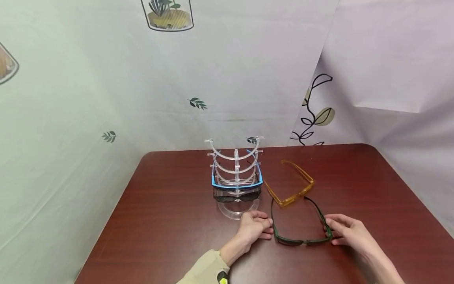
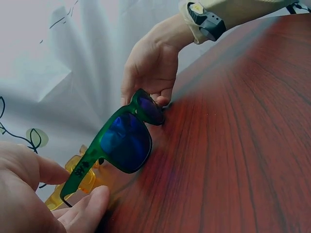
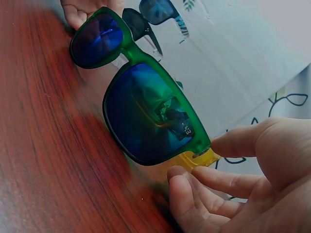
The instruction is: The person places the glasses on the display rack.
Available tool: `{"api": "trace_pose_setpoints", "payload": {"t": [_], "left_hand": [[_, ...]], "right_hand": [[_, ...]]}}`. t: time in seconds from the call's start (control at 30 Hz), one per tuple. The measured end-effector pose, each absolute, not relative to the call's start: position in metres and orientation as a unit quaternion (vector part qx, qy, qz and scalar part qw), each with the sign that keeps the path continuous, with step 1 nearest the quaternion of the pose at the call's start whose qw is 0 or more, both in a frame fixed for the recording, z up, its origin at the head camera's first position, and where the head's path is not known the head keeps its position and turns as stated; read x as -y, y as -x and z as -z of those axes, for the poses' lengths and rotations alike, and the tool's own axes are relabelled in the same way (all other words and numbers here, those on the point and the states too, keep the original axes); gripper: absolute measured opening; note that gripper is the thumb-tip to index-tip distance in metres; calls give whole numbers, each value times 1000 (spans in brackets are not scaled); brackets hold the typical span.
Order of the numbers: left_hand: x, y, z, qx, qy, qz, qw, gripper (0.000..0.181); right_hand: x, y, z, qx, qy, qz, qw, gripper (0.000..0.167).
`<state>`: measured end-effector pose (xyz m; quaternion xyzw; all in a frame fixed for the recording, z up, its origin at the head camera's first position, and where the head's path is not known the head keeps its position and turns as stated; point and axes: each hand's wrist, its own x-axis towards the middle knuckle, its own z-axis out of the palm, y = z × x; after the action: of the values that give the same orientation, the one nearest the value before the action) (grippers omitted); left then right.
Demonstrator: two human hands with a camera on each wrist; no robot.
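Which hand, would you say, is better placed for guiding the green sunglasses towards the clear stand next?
Probably the left hand: it is close to the clear stand and at the nearer side of the green sunglasses. The right hand is at their opposite side, farther from the stand.

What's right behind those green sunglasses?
Yellow glasses lie just behind the green sunglasses. In the right wrist view, the green sunglasses and right hand cover most of that yellow pair.
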<state>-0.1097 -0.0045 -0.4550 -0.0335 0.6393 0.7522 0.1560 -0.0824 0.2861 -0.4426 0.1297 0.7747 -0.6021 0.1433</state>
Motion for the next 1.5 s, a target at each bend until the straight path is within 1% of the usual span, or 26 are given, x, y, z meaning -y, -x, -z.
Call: {"api": "trace_pose_setpoints", "payload": {"t": [0.1,0.33,0.67,0.93,1.27,1.5], "left_hand": [[3,108,456,-639,35,-752,161,19],[0,111,454,-632,29,-757,166,20],[-3,114,454,-620,28,-766,170,21],[-1,112,455,-613,32,-766,189,22],[-4,108,456,-606,50,-773,181,22],[-4,106,457,-604,52,-775,177,21]], "right_hand": [[-286,81,443,-776,-133,599,150,43],[-287,84,439,-775,-129,602,144,39],[-284,86,439,-780,-123,596,145,39],[-282,84,442,-772,-116,608,145,37],[-283,80,444,-768,-124,610,152,38],[-282,78,443,-769,-134,609,140,37]]}}
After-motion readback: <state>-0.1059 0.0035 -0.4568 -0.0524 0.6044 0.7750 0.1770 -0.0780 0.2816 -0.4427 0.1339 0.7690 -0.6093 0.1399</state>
